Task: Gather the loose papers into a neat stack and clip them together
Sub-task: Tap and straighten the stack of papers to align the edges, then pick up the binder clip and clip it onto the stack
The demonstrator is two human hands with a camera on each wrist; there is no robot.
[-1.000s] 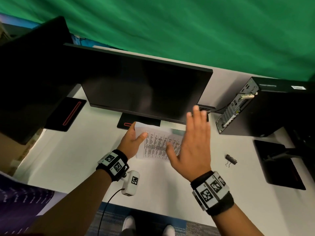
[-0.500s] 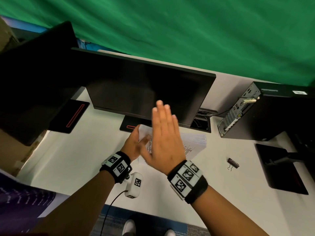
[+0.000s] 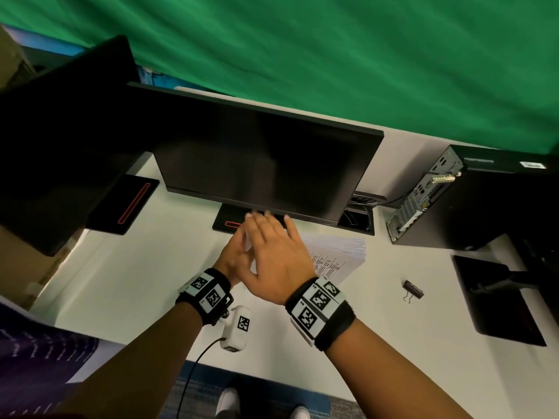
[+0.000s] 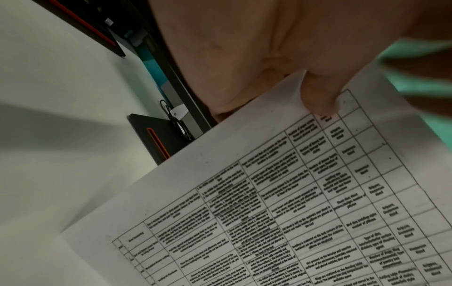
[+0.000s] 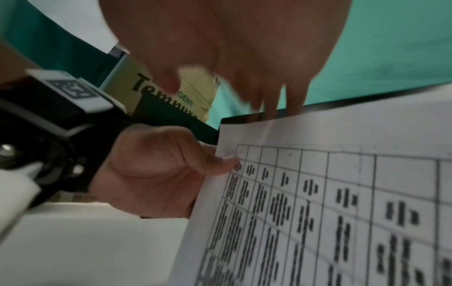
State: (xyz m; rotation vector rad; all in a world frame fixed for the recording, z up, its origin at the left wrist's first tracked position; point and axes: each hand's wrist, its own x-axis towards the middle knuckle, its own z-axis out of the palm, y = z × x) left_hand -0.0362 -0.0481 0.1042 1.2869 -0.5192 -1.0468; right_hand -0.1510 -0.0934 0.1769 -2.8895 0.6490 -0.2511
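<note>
A person is squaring up a sheaf of printed papers [image 3: 335,252] on a white desk [image 3: 121,282], just in front of a dark monitor [image 3: 260,164]. The left hand [image 3: 234,258] is pinching the sheaf's near-left corner, thumb [image 5: 215,164] pressing on top of the printed table. The right hand [image 3: 275,261] is hovering flat over the same end, fingers straight and slightly spread, holding nothing; whether its palm is touching the paper cannot be told.

The step in hand appears to be the gathering and aligning, not yet the clipping. The sheets are lying fanned at their far right edge, so the stack is looking only roughly neat. The top page is carrying a dense ruled grid of small black text, too blurred to read, and seems thin and floppy, lifting slightly at the held corner.

A black binder clip [image 3: 413,290] is lying on the desk to the right, well apart from the papers and untouched. The next move likely calls for tapping the edges flush while the left hand is keeping its pinch, then reaching the right hand across for the clip. A black computer tower [image 3: 472,201] is standing further right.
</note>
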